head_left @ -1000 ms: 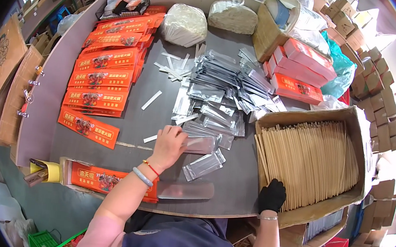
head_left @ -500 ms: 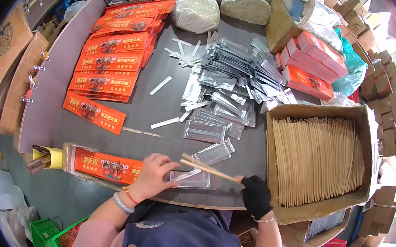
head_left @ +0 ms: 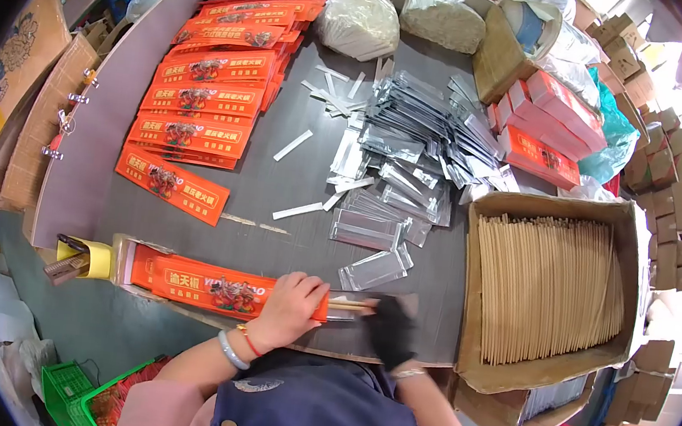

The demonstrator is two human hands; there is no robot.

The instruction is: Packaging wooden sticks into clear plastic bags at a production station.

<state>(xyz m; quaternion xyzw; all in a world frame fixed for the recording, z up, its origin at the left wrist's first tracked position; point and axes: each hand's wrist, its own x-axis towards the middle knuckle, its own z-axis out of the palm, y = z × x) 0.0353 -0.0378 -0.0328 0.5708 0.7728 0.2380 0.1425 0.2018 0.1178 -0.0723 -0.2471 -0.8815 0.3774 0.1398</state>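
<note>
My left hand (head_left: 291, 312) is closed on the right end of a red printed paper chopstick sleeve (head_left: 213, 284), which lies slanted over more sleeves in a shallow cardboard holder at the table's front edge. From the right, my right hand (head_left: 388, 334), in a black fingerless glove and slightly blurred, grips a pair of wooden chopsticks (head_left: 347, 304). Their left ends meet the sleeve's open end beside my left fingers; how far in they reach is hidden. A clear plastic packet (head_left: 375, 270) lies just beyond my right hand.
An open cardboard box (head_left: 472, 310) full of chopsticks (head_left: 549, 293) stands at the right. Red sleeves (head_left: 195, 102) lie in overlapping stacks at the left. Clear packets (head_left: 425, 126) are heaped mid-table, with white paper strips (head_left: 293, 146) nearby. A yellow-wrapped holder (head_left: 96, 260) sits at the front left corner.
My left hand has taken hold of a sleeve and drawn it rightward from the holder. My right hand has moved left, bringing the chopsticks from a slant to level at the sleeve's end.
</note>
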